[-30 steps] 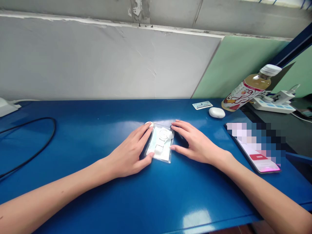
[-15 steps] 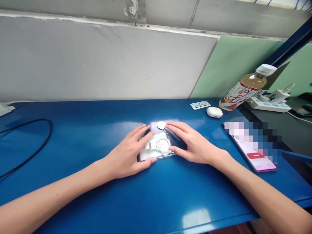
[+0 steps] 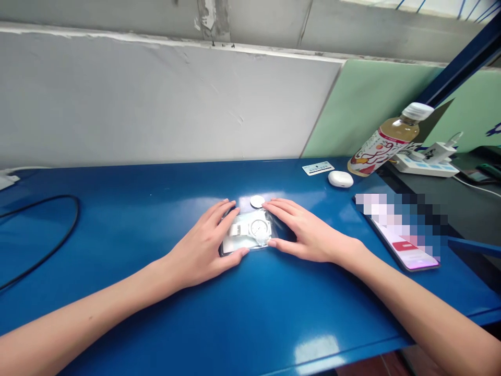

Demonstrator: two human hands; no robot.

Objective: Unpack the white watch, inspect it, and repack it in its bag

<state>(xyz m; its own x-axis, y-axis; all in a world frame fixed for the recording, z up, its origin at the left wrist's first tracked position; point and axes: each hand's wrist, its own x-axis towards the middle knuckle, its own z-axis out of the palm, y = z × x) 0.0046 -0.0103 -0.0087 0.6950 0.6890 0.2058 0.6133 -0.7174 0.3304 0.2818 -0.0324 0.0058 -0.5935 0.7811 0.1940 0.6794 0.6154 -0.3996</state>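
A clear plastic bag [image 3: 238,244] lies flat on the blue table [image 3: 156,209], and inside it is a white watch [image 3: 259,228] with a round face. My left hand [image 3: 203,248] rests on the bag's left side, fingers stretched and thumb at its near edge. On the bag's right side lies my right hand [image 3: 305,232], fingers spread flat, thumb touching the bag near the watch face. A small round white disc [image 3: 257,201] sits on the table just beyond the bag, by my right fingertips.
A phone [image 3: 399,235] with a lit screen lies to the right. Farther back are a white earbud case [image 3: 340,179], a small card [image 3: 318,168], a tilted drink bottle [image 3: 387,141] and a power strip [image 3: 426,164]. A black cable [image 3: 50,230] loops at the left.
The bag has been turned from lengthwise to sideways between my hands, so the watch now lies across. The round disc now shows on the table beyond it.
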